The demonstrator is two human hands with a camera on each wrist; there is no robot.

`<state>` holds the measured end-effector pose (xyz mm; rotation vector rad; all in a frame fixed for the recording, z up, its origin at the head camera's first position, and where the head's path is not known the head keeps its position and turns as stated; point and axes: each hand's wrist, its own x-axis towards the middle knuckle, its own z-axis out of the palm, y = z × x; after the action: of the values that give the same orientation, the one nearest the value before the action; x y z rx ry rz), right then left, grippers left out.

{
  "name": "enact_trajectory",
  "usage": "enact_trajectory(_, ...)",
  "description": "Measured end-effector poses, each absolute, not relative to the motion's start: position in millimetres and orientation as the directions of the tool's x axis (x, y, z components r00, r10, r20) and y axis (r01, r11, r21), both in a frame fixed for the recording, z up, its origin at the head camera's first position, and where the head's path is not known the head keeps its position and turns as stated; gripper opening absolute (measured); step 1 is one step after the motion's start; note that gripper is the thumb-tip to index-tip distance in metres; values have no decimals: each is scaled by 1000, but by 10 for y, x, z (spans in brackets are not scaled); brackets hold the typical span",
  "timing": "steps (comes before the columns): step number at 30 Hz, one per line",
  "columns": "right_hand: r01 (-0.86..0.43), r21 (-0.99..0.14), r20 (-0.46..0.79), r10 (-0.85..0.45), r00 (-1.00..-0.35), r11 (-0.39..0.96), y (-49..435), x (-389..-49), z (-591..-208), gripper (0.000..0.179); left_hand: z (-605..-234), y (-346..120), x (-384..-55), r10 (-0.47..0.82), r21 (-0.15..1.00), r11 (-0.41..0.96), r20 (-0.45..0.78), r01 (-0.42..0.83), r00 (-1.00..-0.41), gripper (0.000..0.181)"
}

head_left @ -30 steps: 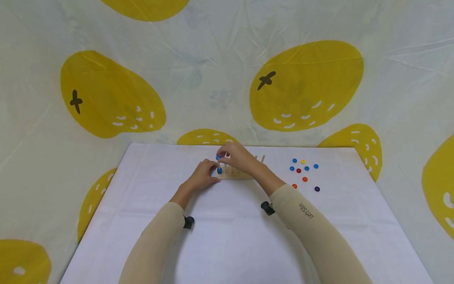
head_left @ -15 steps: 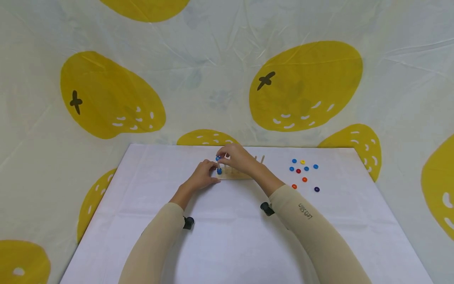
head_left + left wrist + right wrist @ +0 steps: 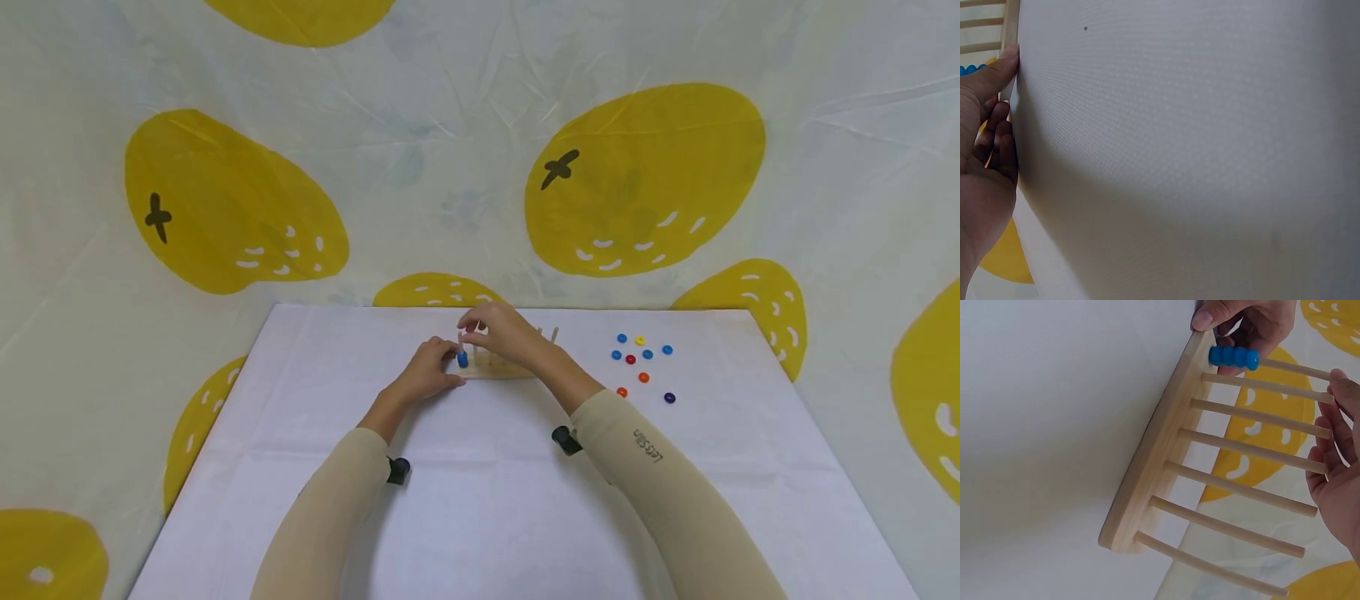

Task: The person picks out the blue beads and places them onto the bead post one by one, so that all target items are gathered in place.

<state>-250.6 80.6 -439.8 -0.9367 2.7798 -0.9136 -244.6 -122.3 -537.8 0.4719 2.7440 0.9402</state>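
So the left hand's fingers (image 3: 431, 369) grip one end of the wooden rack (image 3: 1163, 440), thumb on the front edge. The right hand (image 3: 498, 329) has its thumb and curved fingers at the tip of the end peg (image 3: 1294, 367); whether they pinch it I cannot tell. Blue beads (image 3: 1234, 358) sit stacked low on that peg. Six more pegs follow. Loose beads (image 3: 647, 354), variously coloured, lie right of the rack on the white tabletop (image 3: 480, 517).
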Motion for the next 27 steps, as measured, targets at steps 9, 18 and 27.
enact_trajectory(9, -582, -548, 228, -563, -795, 600, 988, -2421, -4334, 25, -5356, -1210, -2430, 355, 615, 754, -86, 230, -931, 57)
enact_trajectory(18, -541, -543, 276, -472, -837, 642, 1315, -2272, -4300, 24, -5352, -1215, -2417, 340, 619, 756, -94, 213, -936, 57)
enact_trajectory(27, -536, -560, 383, -377, -843, 631, 1768, -2148, -4380, 24, -5358, -1205, -2423, 341, 624, 753, -102, 206, -935, 59)
